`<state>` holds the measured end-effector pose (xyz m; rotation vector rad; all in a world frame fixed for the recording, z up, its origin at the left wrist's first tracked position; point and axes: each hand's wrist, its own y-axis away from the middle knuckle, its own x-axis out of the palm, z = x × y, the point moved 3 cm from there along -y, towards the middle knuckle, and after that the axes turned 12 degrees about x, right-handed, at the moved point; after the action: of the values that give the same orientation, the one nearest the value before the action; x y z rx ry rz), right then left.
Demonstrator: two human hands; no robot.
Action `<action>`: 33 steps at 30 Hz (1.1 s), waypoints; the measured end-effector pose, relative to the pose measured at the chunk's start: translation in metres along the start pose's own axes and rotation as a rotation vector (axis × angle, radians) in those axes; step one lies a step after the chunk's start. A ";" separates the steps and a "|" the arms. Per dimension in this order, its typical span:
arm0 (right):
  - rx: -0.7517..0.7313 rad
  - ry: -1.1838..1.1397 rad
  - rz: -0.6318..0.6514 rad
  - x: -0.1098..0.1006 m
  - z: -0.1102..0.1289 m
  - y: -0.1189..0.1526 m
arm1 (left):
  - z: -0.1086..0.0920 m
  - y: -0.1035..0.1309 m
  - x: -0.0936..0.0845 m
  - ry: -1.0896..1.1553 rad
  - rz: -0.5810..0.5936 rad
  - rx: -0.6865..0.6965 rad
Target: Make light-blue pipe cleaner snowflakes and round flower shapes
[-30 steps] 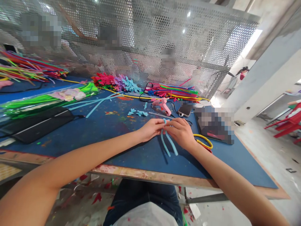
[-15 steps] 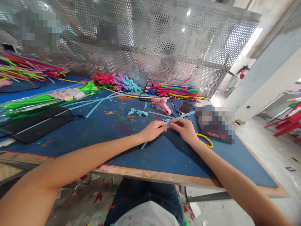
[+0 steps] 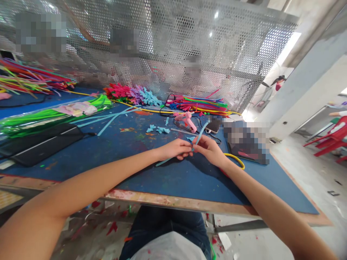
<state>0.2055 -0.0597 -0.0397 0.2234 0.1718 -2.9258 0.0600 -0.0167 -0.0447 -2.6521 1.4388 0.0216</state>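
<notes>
In front of the glue gun (image 3: pixel 187 121), left hand (image 3: pixel 176 148) and right hand (image 3: pixel 210 150) pinch a pipe cleaner (image 3: pixel 201 133), probably steadying it.

"What's new over there?"
"A second ago both ends of my pale blue stem (image 3: pixel 201 133) hung toward me; now they point apart."
"Which way?"
"One rises from my right hand (image 3: pixel 208 149) toward the phone (image 3: pixel 212 127), steeper in view than half a second ago; the other sticks out under my left hand (image 3: pixel 177 148)."
</notes>
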 end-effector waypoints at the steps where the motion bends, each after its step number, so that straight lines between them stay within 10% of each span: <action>1: 0.012 -0.084 -0.018 -0.002 0.000 0.000 | 0.000 -0.001 -0.002 0.105 -0.028 0.013; 10: 0.155 -0.636 -0.006 0.005 -0.006 0.003 | -0.003 0.001 -0.001 0.405 -0.090 0.165; 29: 0.020 -0.237 -0.014 0.011 0.000 0.007 | 0.004 0.003 0.003 0.382 -0.087 0.019; 33: -0.088 0.034 -0.338 -0.004 -0.001 0.004 | 0.005 -0.001 -0.001 0.371 -0.165 0.050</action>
<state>0.2100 -0.0630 -0.0402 0.2526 0.3770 -3.2393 0.0606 -0.0150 -0.0490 -2.8281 1.2781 -0.5410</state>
